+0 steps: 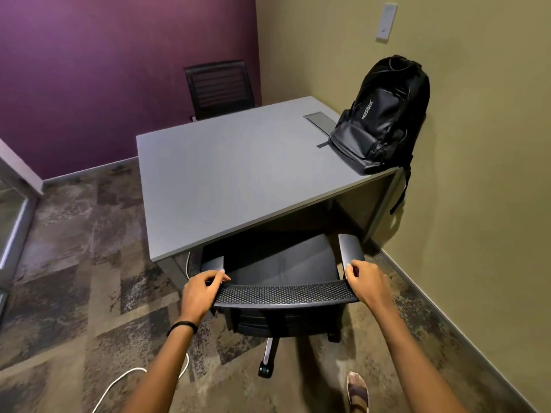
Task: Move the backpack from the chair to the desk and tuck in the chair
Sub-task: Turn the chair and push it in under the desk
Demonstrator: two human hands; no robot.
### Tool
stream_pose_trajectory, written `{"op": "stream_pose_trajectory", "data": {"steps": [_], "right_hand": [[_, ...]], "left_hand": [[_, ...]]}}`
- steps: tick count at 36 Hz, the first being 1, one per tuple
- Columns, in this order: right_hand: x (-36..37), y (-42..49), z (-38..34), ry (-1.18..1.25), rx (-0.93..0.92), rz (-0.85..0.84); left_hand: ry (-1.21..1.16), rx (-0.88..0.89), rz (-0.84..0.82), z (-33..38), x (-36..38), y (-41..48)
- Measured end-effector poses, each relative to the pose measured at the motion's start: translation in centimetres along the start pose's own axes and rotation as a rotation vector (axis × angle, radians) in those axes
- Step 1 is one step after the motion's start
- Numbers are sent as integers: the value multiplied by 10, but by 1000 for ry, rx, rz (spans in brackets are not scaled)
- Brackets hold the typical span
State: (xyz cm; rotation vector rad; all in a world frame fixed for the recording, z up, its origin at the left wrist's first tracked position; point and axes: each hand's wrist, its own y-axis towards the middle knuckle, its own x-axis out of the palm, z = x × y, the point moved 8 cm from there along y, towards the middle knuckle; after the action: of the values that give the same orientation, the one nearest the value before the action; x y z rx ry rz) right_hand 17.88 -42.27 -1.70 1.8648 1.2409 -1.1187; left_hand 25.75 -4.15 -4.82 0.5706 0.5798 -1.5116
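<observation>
The black backpack [384,114] stands upright on the far right corner of the grey desk [226,180], leaning against the olive wall, one strap hanging over the desk's edge. A black mesh-backed office chair [283,293] on castors sits at the desk's near side, its seat partly under the desktop. My left hand [201,290] grips the left end of the chair's backrest top. My right hand [365,280] grips the right end, beside the right armrest.
A second black chair [219,87] stands at the desk's far side against the purple wall. A white cable [119,380] runs across the patterned carpet at the left. My foot [357,391] is behind the chair. The olive wall is close on the right.
</observation>
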Motion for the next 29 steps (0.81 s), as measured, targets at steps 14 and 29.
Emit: {"op": "stream_pose_trajectory", "data": {"steps": [14,29], "right_hand": [[-13,105,23,-8,-60,-98],[-26,205,56,70,-137,-189]], "left_hand": [[179,-97,12,37,46,51],[312,-246,29,87,104,68]]}}
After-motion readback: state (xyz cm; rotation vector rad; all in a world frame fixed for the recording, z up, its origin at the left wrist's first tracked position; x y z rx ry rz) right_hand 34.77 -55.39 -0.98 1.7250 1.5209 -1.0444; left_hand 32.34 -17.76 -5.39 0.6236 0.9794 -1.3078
